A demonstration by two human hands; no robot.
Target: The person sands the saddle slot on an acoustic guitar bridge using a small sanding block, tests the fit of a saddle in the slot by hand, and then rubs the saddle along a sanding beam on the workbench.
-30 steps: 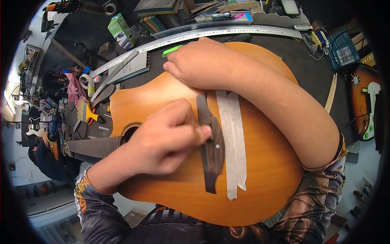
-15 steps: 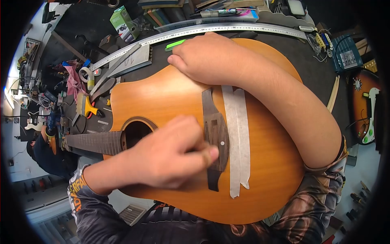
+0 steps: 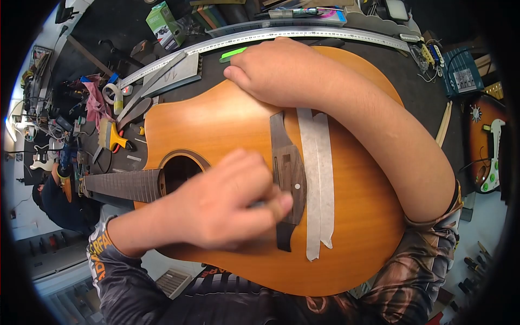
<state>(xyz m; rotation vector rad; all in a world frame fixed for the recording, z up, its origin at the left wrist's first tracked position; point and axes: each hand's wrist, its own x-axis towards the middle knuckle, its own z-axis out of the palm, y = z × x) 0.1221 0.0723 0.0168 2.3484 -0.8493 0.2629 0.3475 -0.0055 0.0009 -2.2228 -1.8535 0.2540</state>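
Note:
An acoustic guitar [image 3: 357,216] with a honey-coloured top lies across my lap, its neck pointing left. Curled into a pinch and blurred by motion, my left hand [image 3: 233,200] is over the near part of the dark wooden bridge [image 3: 292,168]. Whatever it holds is hidden behind the fingers. Two strips of masking tape [image 3: 313,189] run along the bridge's right side. My right hand [image 3: 265,70] wraps over the guitar's far edge, thumb on the left, other fingers mostly out of sight. A bright green object [image 3: 233,53] shows beside that hand.
Behind the guitar lie a long ruler [image 3: 254,37], metal plates [image 3: 176,73] and a tape roll [image 3: 112,95]. A yellow-handled scraper [image 3: 116,138] is left of the body. Another guitar [image 3: 485,146] stands at right. A person in dark clothes [image 3: 57,200] is at far left.
The guitar and bench have shifted slightly in view. My left hand stays at the bridge, still blurred, and my right hand keeps its place on the far edge.

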